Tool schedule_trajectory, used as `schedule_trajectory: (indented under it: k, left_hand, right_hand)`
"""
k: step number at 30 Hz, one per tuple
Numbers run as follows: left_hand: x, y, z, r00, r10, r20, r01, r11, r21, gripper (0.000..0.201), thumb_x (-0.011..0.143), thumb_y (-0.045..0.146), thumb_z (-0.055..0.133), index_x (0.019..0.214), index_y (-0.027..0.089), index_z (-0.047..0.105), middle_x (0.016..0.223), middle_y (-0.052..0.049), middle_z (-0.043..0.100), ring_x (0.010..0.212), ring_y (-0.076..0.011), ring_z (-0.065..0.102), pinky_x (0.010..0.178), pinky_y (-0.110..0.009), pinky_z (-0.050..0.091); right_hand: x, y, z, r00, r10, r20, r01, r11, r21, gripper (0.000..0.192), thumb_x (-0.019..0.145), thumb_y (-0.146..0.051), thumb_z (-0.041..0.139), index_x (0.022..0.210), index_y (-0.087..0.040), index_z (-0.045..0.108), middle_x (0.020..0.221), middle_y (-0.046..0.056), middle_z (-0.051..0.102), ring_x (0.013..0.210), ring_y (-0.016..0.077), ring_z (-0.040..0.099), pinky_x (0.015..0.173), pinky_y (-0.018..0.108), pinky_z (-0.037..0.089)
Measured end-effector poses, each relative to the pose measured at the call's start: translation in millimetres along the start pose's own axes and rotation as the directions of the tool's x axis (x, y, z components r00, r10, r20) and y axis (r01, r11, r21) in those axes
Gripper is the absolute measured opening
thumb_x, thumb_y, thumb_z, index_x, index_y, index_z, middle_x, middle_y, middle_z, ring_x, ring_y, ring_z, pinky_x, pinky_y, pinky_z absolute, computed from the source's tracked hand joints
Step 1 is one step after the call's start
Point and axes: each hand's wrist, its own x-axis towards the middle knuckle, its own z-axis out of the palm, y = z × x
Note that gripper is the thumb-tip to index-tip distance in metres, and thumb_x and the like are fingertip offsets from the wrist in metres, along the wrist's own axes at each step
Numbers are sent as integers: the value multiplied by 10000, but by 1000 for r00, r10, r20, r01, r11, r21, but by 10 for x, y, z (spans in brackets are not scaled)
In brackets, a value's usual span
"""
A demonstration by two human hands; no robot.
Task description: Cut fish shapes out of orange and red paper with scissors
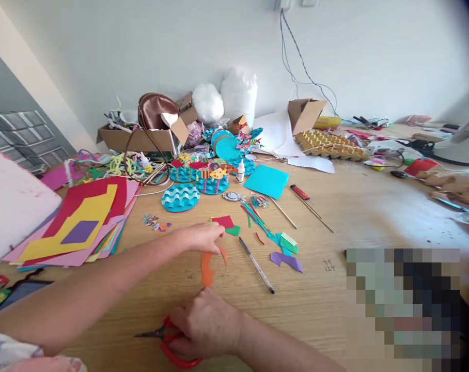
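so the orange paper [207, 269] is on the counter [304, 315] just left of the pen [256, 266], between both hands. left hand [206, 237] is bent over its top end — can't tell if the fingers actually pinch it. right hand [212, 323] is wrapped around the red scissors [165, 343], left of the pen and nearer the wearer, knuckles by the paper's lower end. i'd guess the paper's super light and bendy, rips easy, so grab the wide part — the skinny curl facing the pen looks weakest. scissors should feel stiff, best held by the loops.
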Motion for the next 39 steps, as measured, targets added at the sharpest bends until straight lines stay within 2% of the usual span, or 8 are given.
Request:
schedule_trajectory:
  k: [8,16,19,21,23,27,34,39]
  left_hand:
    - [-76,117,328,994,-48,-100,50,999,12,119,737,90,471,762,167,558,889,-84,600,854,-214,568,736,-317,437]
    - [-187,-46,259,972,-137,-191,121,988,-93,154,768,109,428,718,177,556,784,-35,610,728,-155,552,654,-255,409]
    - [-332,-212,216,950,-212,-231,177,971,-160,161,773,120,410,813,175,556,795,-23,612,716,-148,547,627,-243,396]
    - [-452,-288,241,941,-251,-228,207,957,-202,162,754,121,432,843,172,558,786,-16,616,709,-146,553,612,-234,395]
    - [-569,-296,310,941,-268,-209,217,947,-235,150,734,119,460,820,176,569,755,-5,620,693,-144,559,605,-230,399]
    - [-715,-174,487,943,-270,-194,207,933,-296,170,766,161,488,908,184,579,836,-21,646,750,-153,588,648,-233,430]
    - [-729,-50,633,927,-300,-225,214,917,-338,214,768,182,548,980,191,570,1056,-66,620,995,-196,559,857,-293,422]
    - [-751,1,626,922,-310,-233,223,916,-333,239,782,192,544,1019,170,567,1035,-81,611,1004,-208,547,881,-314,412]
  right_hand:
    - [-14,5,4,1000,-6,-7,6,1000,15,342,796,-456,470,783,-161,644,678,52,705,525,169,609,438,245,348]
    - [-88,73,-186,1000,-14,-19,17,992,127,278,774,-425,510,727,-174,618,631,7,653,487,112,507,452,222,289]
    - [-197,243,-438,983,163,-88,-134,952,274,141,744,-300,566,669,-181,584,575,-41,580,501,82,461,469,189,284]
    - [-269,406,-588,899,413,-145,-350,877,329,60,761,-220,540,735,-175,572,615,-42,567,537,79,460,485,172,294]
    - [-311,577,-664,830,529,-176,-461,829,317,89,771,-156,509,853,-154,542,689,-11,574,569,92,461,483,181,278]
    - [-271,813,-568,755,635,-162,-585,764,271,158,739,-108,527,888,-159,525,687,6,580,573,120,481,482,204,242]
    - [-51,822,-319,773,620,-135,-589,780,212,227,771,-132,522,996,-164,519,932,73,637,825,170,569,618,218,329]
    - [-40,760,-324,787,609,-101,-587,789,184,145,774,-164,525,917,-164,545,794,52,645,691,166,573,551,228,293]
